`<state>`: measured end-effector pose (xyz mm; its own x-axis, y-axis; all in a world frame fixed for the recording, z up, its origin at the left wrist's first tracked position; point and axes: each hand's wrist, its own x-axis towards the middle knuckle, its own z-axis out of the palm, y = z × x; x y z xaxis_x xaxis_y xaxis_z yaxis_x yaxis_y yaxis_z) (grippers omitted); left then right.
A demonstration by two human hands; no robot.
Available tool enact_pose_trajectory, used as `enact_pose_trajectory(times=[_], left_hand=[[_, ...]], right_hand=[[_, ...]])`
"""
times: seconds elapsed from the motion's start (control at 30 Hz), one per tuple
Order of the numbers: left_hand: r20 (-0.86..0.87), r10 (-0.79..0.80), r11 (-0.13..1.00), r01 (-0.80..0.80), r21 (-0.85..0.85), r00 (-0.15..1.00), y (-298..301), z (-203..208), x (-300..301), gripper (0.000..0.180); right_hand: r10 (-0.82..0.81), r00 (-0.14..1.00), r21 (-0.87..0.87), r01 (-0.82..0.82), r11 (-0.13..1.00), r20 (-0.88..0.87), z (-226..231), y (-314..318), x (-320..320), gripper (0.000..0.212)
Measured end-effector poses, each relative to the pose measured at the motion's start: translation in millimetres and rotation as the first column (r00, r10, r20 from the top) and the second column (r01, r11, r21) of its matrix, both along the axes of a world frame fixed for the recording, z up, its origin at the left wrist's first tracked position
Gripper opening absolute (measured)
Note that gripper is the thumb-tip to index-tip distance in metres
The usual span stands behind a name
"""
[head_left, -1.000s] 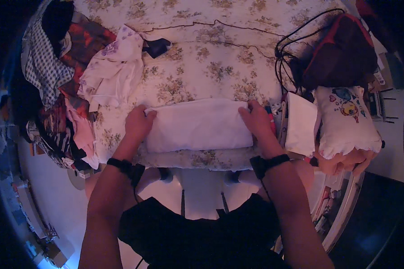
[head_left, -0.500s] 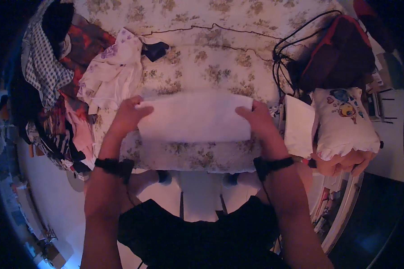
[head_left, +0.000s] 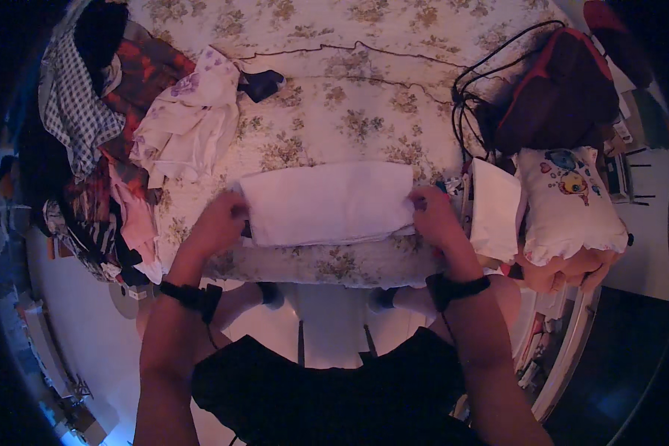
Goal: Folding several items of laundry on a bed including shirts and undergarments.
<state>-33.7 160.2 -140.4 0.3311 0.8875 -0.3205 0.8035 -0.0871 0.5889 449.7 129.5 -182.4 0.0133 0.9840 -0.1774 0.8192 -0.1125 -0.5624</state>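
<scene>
A folded white cloth [head_left: 327, 201] lies as a wide rectangle on the floral bedspread [head_left: 357, 111], close to the near edge of the bed. My left hand [head_left: 224, 219] is closed at the cloth's left side, near its lower corner, with the fingers curled at the edge. At the opposite side my right hand [head_left: 432, 214] pinches the right edge of the cloth. Some fingertips of both hands are hidden by the hands and the fabric. Each forearm wears a dark strap just behind the wrist.
To the left lie rumpled clothes: a checked garment [head_left: 78, 100], a red and dark one, and a pale floral one [head_left: 193, 123]. On the right are a folded white piece [head_left: 496, 212], a printed cushion [head_left: 571, 201] and a dark red bag [head_left: 561, 93] with black cords. A thin cord crosses the bedspread.
The white cloth has come down flat onto the bed. Both hands have moved from its upper corners down along the sides, nearer to me.
</scene>
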Motion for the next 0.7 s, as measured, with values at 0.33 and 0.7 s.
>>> enact_pose_trajectory(times=[0.33, 0.7], left_hand=[[0.178, 0.529, 0.819, -0.444, -0.363, 0.83, 12, -56, 7, 0.049], [0.328, 0.542, 0.822, -0.408, -0.397, 0.774, 0, -50, -2, 0.035]], right_hand=[[-0.388, 0.917, -0.199, 0.365, 0.909, -0.089, -23, 20, -24, 0.06], [-0.22, 0.851, -0.109, 0.191, 0.976, -0.476, 34, 27, -70, 0.044]])
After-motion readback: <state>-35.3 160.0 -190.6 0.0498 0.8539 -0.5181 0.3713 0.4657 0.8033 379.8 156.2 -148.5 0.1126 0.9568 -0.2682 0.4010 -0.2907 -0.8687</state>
